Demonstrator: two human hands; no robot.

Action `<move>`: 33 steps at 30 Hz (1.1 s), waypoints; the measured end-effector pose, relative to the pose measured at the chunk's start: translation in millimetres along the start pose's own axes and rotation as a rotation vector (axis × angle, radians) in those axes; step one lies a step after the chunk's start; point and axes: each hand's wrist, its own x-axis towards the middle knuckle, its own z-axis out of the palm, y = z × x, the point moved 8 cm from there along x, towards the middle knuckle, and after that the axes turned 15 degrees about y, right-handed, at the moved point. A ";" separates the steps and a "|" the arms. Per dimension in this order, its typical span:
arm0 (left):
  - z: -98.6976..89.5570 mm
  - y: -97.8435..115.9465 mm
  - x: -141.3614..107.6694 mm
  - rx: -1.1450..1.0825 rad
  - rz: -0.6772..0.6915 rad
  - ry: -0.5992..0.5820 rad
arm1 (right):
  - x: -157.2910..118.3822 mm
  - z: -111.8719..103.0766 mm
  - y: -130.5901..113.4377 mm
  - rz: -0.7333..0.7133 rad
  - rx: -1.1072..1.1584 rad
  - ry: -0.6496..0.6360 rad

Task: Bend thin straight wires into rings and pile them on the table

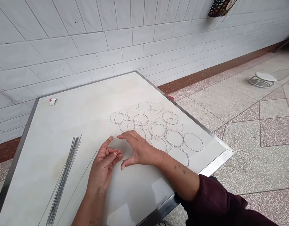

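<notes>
Left grip: closed in a pinch; a thin curved wire (120, 158) is held between thumb and fingertips by the left hand (100, 168), with the taped forefinger raised clear.
Right grip: opened wide in a C shape; nothing is seen clasped by the right hand (144, 150), though whether its thumb is touched by the wire cannot be told.
Held wire: located to the right of the bundle of straight wires (64, 179), above the tabletop (88, 110); much of it is hidden by fingers.
Slip risk: the wire could be sprung loose if the pinch were eased, since it is bent and held over a tiny area.
Snag risk: the ring cluster (183, 138), right of the bundle, could be dragged out of place by the right forearm, beneath which the nearest ring partly disappears.
Stray wire risk: the single wire (95, 153), just right of the bundle, could be brushed by the left forearm.
Edges: right of the bundle and past the rings, the metal edge (182, 108) is approached by the outermost ring; the near edge is crossed by the right arm.
Open room: most is offered beyond the bundle, toward the tiled wall (88, 47); rightward movement at low height is restricted by the rings.
</notes>
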 end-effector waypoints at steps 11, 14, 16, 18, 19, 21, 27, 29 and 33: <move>12.1 -3.1 -9.3 -0.277 -0.033 -0.039 | -2.4 5.6 -8.7 -0.084 0.016 0.017; 11.9 -3.4 -10.3 -0.279 -0.044 -0.029 | -2.8 5.0 -12.6 -0.135 0.036 0.027; 10.9 -3.6 -10.1 -0.285 -0.047 -0.019 | -3.4 5.0 -13.1 -0.146 0.049 0.020; 9.6 -3.7 -9.7 -0.295 -0.044 -0.012 | -3.9 5.4 -12.5 -0.141 0.056 -0.001; 9.2 -3.8 -9.5 -0.303 -0.042 -0.010 | -4.1 5.8 -11.9 -0.132 0.058 -0.015; 9.0 -3.6 -9.2 -0.325 -0.039 -0.013 | -4.3 6.6 -10.4 -0.102 0.067 -0.044; 10.1 -2.4 -10.2 -0.409 -0.030 -0.005 | -1.4 2.0 -4.1 0.029 0.174 -0.002; 11.7 -3.2 -11.8 -0.433 -0.040 -0.008 | -1.0 2.0 -4.1 0.033 0.195 -0.002; 12.3 -5.2 -13.4 -0.468 -0.058 0.007 | -0.4 1.7 -5.4 0.031 0.190 -0.012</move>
